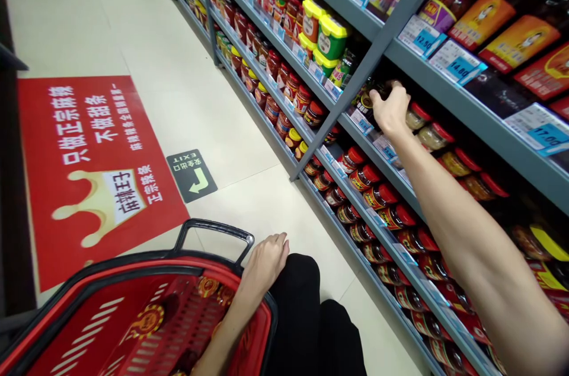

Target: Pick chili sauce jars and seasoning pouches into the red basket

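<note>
My right hand (390,108) reaches into a grey store shelf (466,109), its fingers curled round a dark jar (367,104) at the shelf's front edge. Red-lidded jars (418,116) stand just right of the hand. My left hand (265,262) rests with fingers together on my knee in black trousers (302,305), beside the rim of a red shopping basket (111,328) with a black handle (213,230). Several red-labelled packets (149,321) lie inside the basket.
Grey shelving (275,38) runs along the right, packed with red-lidded sauce jars (382,195), yellow-lidded tubs (331,35) and blue price tags (457,64). The cream tiled floor bears a large red sticker (89,168) and a small dark arrow sign (192,174).
</note>
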A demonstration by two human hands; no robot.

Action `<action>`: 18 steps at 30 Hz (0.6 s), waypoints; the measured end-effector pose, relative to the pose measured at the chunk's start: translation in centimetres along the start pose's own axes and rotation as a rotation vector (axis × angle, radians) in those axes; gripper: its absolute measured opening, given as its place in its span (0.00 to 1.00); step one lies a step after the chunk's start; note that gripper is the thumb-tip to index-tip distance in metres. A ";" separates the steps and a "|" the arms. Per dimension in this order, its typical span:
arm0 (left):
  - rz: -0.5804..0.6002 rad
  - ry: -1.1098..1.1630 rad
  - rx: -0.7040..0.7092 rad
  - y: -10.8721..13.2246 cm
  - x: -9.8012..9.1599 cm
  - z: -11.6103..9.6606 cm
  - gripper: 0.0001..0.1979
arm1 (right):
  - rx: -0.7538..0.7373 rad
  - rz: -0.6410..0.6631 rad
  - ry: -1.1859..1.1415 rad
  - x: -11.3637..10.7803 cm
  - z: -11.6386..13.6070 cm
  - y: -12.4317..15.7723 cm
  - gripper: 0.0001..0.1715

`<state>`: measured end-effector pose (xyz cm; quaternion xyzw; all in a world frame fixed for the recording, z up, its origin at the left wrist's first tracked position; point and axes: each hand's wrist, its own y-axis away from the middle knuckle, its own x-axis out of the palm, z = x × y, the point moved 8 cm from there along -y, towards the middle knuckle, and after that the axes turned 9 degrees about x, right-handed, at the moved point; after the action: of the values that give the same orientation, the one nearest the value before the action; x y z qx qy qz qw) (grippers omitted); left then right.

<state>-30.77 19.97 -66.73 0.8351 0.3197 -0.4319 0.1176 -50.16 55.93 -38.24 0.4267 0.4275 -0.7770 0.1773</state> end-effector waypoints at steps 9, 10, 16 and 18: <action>-0.002 0.002 -0.011 0.1 0.0 0.1 0.15 | 0.021 0.079 0.054 -1.2 0.7 0.5 0.37; 0.000 0.001 -0.010 0.1 0.1 0.1 0.15 | 0.027 0.082 0.058 -1.2 0.8 0.5 0.37; 0.007 -0.040 -0.004 0.1 0.1 0.0 0.15 | 0.008 0.071 0.022 -1.7 1.8 1.4 0.34; 0.010 -0.036 -0.010 0.1 0.1 0.0 0.15 | -0.075 0.060 0.013 -2.1 2.5 3.0 0.34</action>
<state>-30.72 19.89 -66.80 0.8282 0.3155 -0.4447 0.1295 -48.30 51.99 -37.36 0.4373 0.4445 -0.7521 0.2135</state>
